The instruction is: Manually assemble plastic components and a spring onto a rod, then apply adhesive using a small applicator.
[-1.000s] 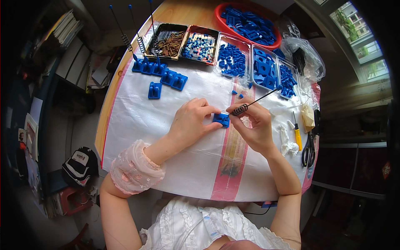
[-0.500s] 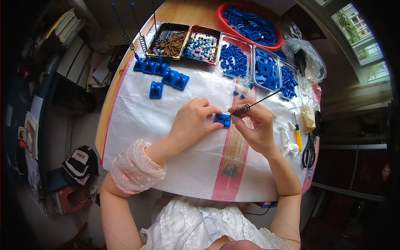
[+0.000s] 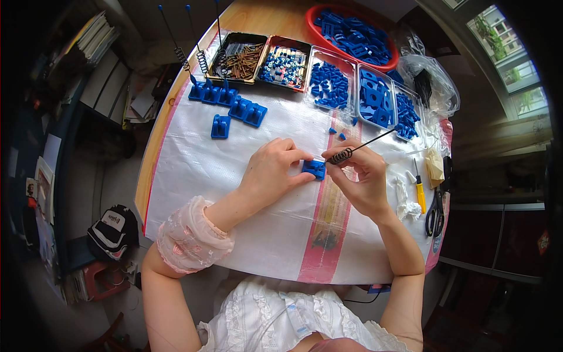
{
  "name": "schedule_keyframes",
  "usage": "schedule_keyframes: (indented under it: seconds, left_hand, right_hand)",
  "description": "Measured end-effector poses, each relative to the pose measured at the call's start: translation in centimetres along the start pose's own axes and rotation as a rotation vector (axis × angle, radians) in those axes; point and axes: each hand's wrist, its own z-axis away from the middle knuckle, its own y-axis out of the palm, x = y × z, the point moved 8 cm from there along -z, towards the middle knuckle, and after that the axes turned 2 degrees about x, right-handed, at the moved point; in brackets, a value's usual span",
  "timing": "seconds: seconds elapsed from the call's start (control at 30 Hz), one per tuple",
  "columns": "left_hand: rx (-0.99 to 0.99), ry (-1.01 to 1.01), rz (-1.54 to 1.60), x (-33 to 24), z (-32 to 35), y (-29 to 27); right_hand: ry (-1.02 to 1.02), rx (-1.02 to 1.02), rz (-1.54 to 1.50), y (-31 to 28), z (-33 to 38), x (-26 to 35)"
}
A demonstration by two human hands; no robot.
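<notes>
One blue plastic block (image 3: 315, 170): mid worktop (image 3: 264, 17), pinched by fingers (image 3: 297, 155) of left hand (image 3: 267, 170)
Black coiled metal rod (image 3: 340, 155): pinched by fingers of right hand (image 3: 365, 176)
Slip risk: crooked pushing might skid rod

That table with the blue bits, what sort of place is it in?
Maybe a room at home, used for handwork: a backpack left of the table, a window at right, blue parts in a red basin.
</notes>
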Motion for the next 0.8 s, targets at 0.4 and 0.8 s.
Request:
schedule_keyframes:
  seconds: [0.4, 0.8]
  left_hand:
    - [0.004, -0.002, 0.000, 0.0, 0.0, 0.1]
    - [0.031, -0.002, -0.024, -0.5, -0.3, 0.2]
  right_hand:
    - [-0.017, 0.005, -0.013, 0.0, 0.1, -0.1]
    - [-0.084, 0.014, -0.019, -0.3, -0.2, 0.7]
